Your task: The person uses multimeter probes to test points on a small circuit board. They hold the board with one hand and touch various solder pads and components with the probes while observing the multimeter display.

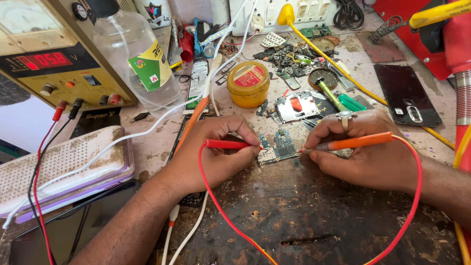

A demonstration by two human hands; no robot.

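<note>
Left hand fingers pinched on red probe, right hand fingers pinched on orange probe; both tips angled inward onto small circuit board, wrists resting on worktop

The circuit board lies between both hands (tin behind it, bottle further left).

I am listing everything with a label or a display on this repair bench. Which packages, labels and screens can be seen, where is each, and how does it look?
Power supply display: far left, dark panel with red glowing digits on a beige-yellow box.
Clear bottle: back left, its label green, white and yellow.
Round tin: centre back, beyond the left hand, yellow with a red lid label.
Black phone panel: right, beyond the right hand, flat and dark.
</note>
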